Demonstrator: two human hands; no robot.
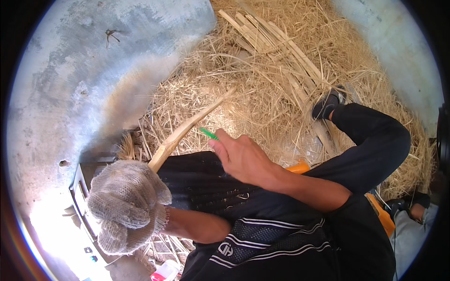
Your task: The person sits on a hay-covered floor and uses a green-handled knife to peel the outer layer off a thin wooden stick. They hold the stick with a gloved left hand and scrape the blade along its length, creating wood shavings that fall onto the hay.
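My left hand (129,203), in a thick grey knitted glove, is closed at the lower left around the near end of a pale wooden strip (180,132). The strip runs up and to the right from the glove, thicker near it and tapering toward a thin tip over the shavings. Bare and curled, my right hand (243,157) grips a thin bright green thing (208,133) just right of the strip. Only its green end shows past the thumb and finger; the rest is hidden in the hand. A small gap separates it from the strip.
Curly wood shavings (197,75) cover the floor ahead. A bundle of split wooden strips (274,40) lies there at the far side. Worn bluish walls (117,61) rise left and right. A metal frame (82,187) stands beside my glove. Another person's hand (416,211) shows at lower right.
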